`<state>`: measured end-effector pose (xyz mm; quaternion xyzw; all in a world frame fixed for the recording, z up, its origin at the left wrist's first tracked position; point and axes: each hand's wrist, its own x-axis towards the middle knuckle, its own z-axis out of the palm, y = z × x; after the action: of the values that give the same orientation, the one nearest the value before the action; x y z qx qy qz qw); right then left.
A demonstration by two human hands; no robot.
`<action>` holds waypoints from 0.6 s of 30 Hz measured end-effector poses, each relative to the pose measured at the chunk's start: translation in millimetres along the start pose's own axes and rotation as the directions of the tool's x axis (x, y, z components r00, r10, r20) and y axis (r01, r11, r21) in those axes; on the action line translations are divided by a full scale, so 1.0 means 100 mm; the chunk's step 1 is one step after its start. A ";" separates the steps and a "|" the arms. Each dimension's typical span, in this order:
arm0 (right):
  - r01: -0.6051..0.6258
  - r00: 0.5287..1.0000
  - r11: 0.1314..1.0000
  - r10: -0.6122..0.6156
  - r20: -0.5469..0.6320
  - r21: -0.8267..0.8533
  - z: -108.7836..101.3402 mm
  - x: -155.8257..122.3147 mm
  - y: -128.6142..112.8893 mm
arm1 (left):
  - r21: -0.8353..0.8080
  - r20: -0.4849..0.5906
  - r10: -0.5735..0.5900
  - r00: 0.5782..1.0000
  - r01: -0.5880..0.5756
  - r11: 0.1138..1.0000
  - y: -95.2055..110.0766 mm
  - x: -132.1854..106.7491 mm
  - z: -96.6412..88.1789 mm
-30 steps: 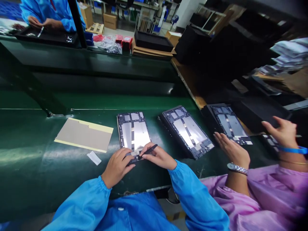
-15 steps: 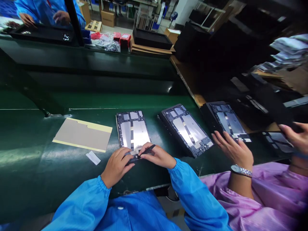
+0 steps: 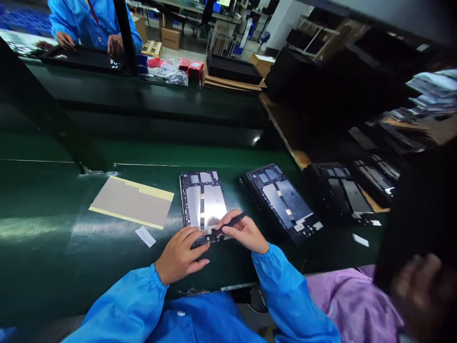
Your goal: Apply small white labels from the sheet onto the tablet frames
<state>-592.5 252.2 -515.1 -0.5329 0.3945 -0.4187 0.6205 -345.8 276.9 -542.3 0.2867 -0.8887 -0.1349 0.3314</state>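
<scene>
An open tablet frame [image 3: 204, 202] with silver plates lies on the green belt [image 3: 43, 238] in front of me. My left hand [image 3: 180, 255] rests with curled fingers on its near edge, pressing a dark part there. My right hand [image 3: 243, 232] pinches a thin black stick tool [image 3: 228, 224], whose tip points at the frame's near edge. Both of my sleeves are blue.
A beige sheet [image 3: 133, 201] and a small white strip [image 3: 145, 236] lie to the left. Two more tablet frames [image 3: 283, 201] [image 3: 344, 195] lie to the right. A person in pink [image 3: 357, 305] sits at my right, holding a dark tray [image 3: 417, 219]. Across the belt a person in blue [image 3: 91, 24] works at a black tray.
The neighbour's hands left the third frame and now lift a dark tray close at the right. My own hands stayed on the frame's near edge. The view shifted slightly.
</scene>
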 end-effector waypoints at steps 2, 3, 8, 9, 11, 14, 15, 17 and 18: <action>-0.001 1.000 0.998 0.000 -0.019 -0.059 0.01 0.01 0.00 | -0.033 -0.062 -0.021 0.998 0.019 0.999 -0.01 -0.02 0.01; 0.004 0.999 0.996 -0.008 -0.042 -0.088 0.03 0.01 0.00 | -0.041 -0.080 -0.045 0.996 0.042 0.998 -0.01 -0.02 0.01; 0.060 0.977 0.955 -0.117 -0.181 -0.291 0.16 -0.08 0.08 | -0.048 -0.085 -0.129 0.988 0.125 0.991 0.00 -0.02 0.02; 0.074 0.968 0.935 -0.151 -0.200 -0.347 0.19 -0.11 0.10 | -0.047 -0.084 -0.135 0.987 0.132 0.990 0.00 -0.01 0.02; 0.100 0.946 0.898 -0.219 -0.237 -0.428 0.25 -0.19 0.15 | -0.049 -0.079 -0.150 0.986 0.146 0.988 0.00 -0.01 0.03; 0.140 0.918 0.871 -0.292 -0.267 -0.471 0.32 -0.27 0.22 | -0.052 -0.076 -0.161 0.984 0.157 0.986 0.00 0.00 0.03; 0.157 0.912 0.861 -0.314 -0.264 -0.483 0.33 -0.28 0.23 | -0.053 -0.077 -0.161 0.984 0.157 0.986 0.00 0.00 0.03; 0.194 0.906 0.839 -0.352 -0.235 -0.509 0.34 -0.28 0.23 | -0.056 -0.081 -0.162 0.983 0.158 0.986 0.00 0.00 0.04; 0.210 0.905 0.829 -0.366 -0.218 -0.518 0.34 -0.28 0.22 | -0.060 -0.082 -0.164 0.983 0.160 0.985 0.00 0.00 0.04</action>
<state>-568.1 291.1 -531.9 -0.6525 0.4921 -0.4746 0.3269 -348.2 276.6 -545.0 0.3548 -0.8433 -0.1724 0.3651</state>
